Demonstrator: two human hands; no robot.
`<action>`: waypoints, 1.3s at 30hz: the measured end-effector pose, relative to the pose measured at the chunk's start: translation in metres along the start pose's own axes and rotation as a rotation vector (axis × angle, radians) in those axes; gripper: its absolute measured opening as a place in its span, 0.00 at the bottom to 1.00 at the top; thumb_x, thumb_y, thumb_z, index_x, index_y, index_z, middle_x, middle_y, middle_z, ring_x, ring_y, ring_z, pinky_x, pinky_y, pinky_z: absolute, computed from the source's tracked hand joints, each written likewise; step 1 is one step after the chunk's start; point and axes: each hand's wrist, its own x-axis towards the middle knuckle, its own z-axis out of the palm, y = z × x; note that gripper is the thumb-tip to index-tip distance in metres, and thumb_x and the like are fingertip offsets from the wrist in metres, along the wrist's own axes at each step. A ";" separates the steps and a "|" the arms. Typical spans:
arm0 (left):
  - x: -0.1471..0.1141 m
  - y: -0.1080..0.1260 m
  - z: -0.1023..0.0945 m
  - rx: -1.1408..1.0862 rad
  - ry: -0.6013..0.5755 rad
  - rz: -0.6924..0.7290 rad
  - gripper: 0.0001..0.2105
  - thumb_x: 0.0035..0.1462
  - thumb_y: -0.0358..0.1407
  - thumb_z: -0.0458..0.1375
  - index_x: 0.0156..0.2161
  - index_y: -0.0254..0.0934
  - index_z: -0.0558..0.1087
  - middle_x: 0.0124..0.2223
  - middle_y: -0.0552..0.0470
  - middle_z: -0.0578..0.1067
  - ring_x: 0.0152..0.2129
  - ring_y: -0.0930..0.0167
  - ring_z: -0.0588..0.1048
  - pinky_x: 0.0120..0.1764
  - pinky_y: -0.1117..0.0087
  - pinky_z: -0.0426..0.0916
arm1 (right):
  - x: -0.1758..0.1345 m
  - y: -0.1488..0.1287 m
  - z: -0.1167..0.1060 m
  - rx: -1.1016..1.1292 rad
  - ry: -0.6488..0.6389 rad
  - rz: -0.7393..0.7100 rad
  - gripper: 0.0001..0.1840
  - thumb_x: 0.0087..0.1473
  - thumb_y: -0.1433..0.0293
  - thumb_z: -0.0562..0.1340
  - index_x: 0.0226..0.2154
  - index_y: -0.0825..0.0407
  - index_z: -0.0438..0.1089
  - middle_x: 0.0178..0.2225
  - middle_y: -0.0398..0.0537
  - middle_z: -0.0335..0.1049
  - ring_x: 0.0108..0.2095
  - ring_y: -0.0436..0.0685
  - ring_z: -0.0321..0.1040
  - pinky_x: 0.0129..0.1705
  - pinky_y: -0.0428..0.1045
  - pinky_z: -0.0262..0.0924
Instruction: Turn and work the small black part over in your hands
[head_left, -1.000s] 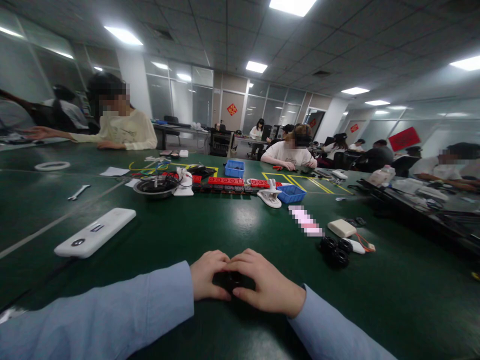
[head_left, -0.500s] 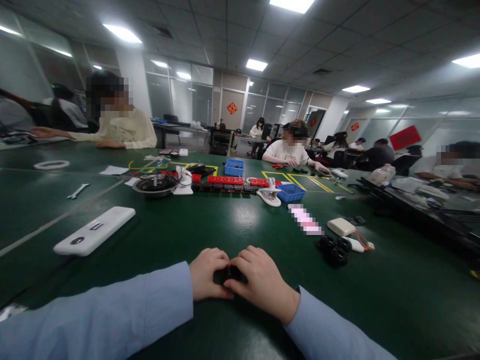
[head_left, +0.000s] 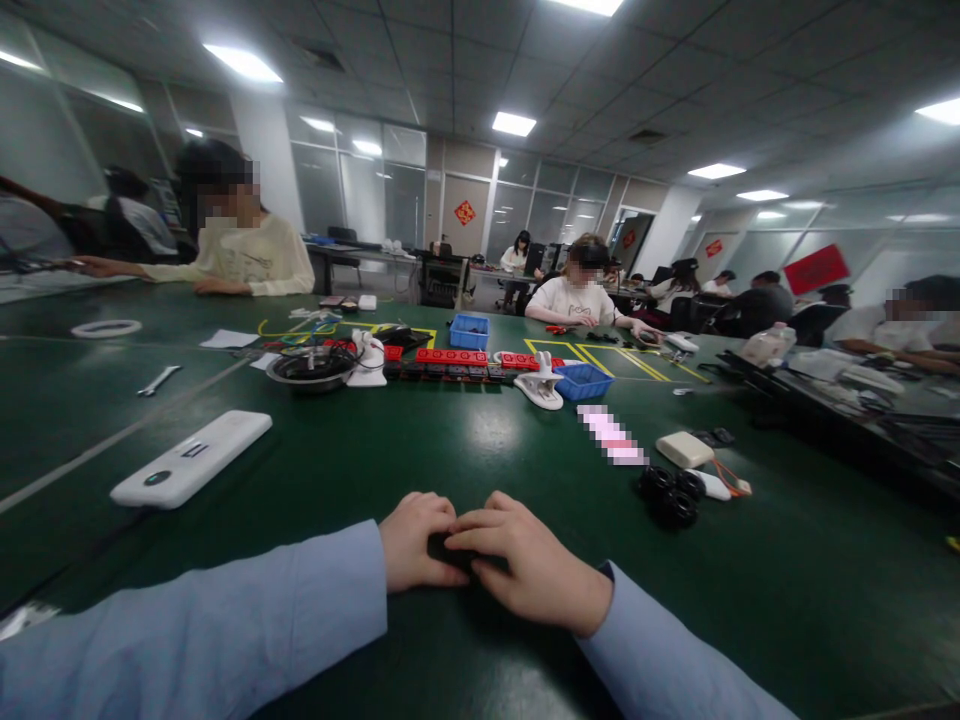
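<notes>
In the head view, the row of red blocks [head_left: 452, 358] serves as landmark on the green bench [head_left: 480, 450]. Well toward the wearer from it, the left hand [head_left: 420, 540] and right hand [head_left: 525, 562] meet, each grip narrow and curled about a small dark item [head_left: 459, 558]. Fingers cover most of that item, so its shape cannot be told.

Left of the row, a metal-rimmed bowl [head_left: 279, 380] holds tangled black cable. Just behind the row is a blue bin [head_left: 469, 340] with something dark inside; a second blue bin [head_left: 584, 382] is at its right end, contents hard to make out.

Nearer and left of the row, a white device [head_left: 225, 440] bears a dark rectangular mark and a round spot, too small to read. Right of the row, a phone [head_left: 611, 436] is pixelated. Far behind it, a red diamond sign [head_left: 464, 213] carries illegible gold characters. Both sleeves run out of frame.
</notes>
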 end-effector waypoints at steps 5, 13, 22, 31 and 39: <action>0.000 -0.001 0.000 -0.004 0.004 0.013 0.15 0.43 0.48 0.63 0.28 0.38 0.73 0.33 0.55 0.71 0.32 0.69 0.69 0.36 0.69 0.58 | 0.001 0.006 0.006 0.104 -0.006 -0.035 0.23 0.42 0.84 0.52 0.37 0.49 0.72 0.44 0.42 0.71 0.38 0.52 0.63 0.42 0.49 0.53; 0.000 0.001 0.001 -0.007 0.009 0.011 0.14 0.42 0.47 0.64 0.27 0.38 0.73 0.31 0.55 0.72 0.33 0.69 0.69 0.36 0.69 0.58 | 0.007 0.011 0.029 0.142 0.110 0.000 0.19 0.43 0.86 0.51 0.21 0.51 0.71 0.32 0.38 0.75 0.29 0.49 0.63 0.38 0.48 0.54; 0.001 -0.001 0.002 0.002 0.008 0.017 0.16 0.42 0.49 0.63 0.29 0.38 0.73 0.32 0.55 0.72 0.32 0.68 0.69 0.36 0.68 0.57 | 0.003 0.010 0.026 0.132 0.142 -0.039 0.20 0.43 0.84 0.50 0.25 0.49 0.72 0.33 0.38 0.75 0.32 0.52 0.61 0.38 0.50 0.52; 0.000 -0.003 0.002 0.011 0.010 0.024 0.20 0.42 0.52 0.62 0.34 0.37 0.73 0.34 0.53 0.72 0.33 0.67 0.69 0.38 0.66 0.58 | -0.002 -0.002 0.014 -0.040 0.410 0.173 0.12 0.49 0.66 0.60 0.38 0.52 0.69 0.32 0.47 0.69 0.35 0.56 0.60 0.38 0.52 0.51; 0.000 -0.004 0.005 0.000 0.043 0.039 0.19 0.44 0.51 0.61 0.31 0.35 0.72 0.32 0.53 0.72 0.32 0.67 0.69 0.36 0.67 0.59 | 0.001 -0.001 0.025 -0.274 0.342 0.300 0.28 0.42 0.51 0.64 0.40 0.54 0.68 0.33 0.49 0.69 0.36 0.58 0.59 0.37 0.53 0.48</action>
